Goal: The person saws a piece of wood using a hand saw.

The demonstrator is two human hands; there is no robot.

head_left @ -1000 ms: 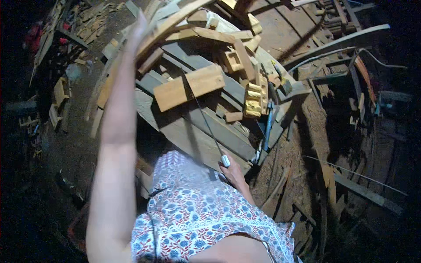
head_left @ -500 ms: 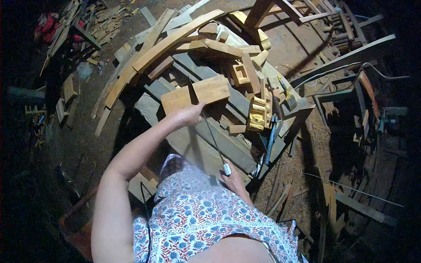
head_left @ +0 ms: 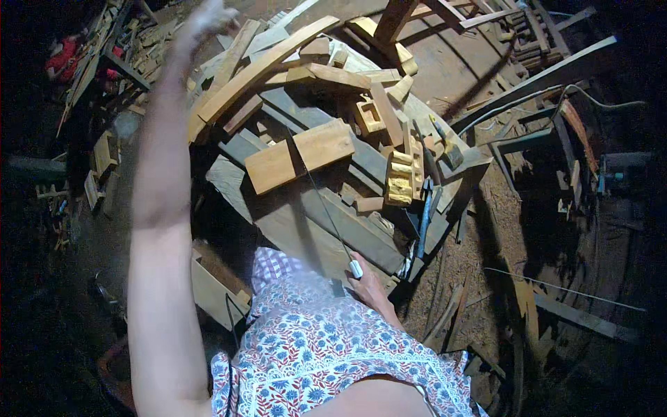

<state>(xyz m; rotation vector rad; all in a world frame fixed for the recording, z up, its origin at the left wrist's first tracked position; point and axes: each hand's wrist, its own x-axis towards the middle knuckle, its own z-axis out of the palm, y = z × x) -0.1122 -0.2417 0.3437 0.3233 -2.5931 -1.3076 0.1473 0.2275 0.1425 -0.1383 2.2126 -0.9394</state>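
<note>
My right hand (head_left: pixel 373 288) is closed around the white handle (head_left: pixel 356 269) of a handsaw. Its thin blade (head_left: pixel 326 207), seen nearly edge-on, runs up to a thick light-brown wooden board (head_left: pixel 324 146). The blade crosses the board where a dark line divides it into two parts; I cannot tell whether they are separate. Beneath the board lie grey planks (head_left: pixel 326 221). My left arm is stretched far forward, with my left hand (head_left: pixel 208 17) at the upper edge, blurred, its fingers seemingly extended over the wood at the far left. Nothing shows in it.
Long curved timber (head_left: pixel 253 73) lies beyond the board. Yellowish carved wooden blocks (head_left: pixel 404 179) and a blue-handled tool (head_left: pixel 424 226) sit to the right. A pale cable (head_left: pixel 608 104) loops at the far right. Sawdust and wood scraps cover the floor.
My left hand has left the board and swung forward to the upper left. My right hand still holds the saw, almost unmoved. The view has shifted slightly.
</note>
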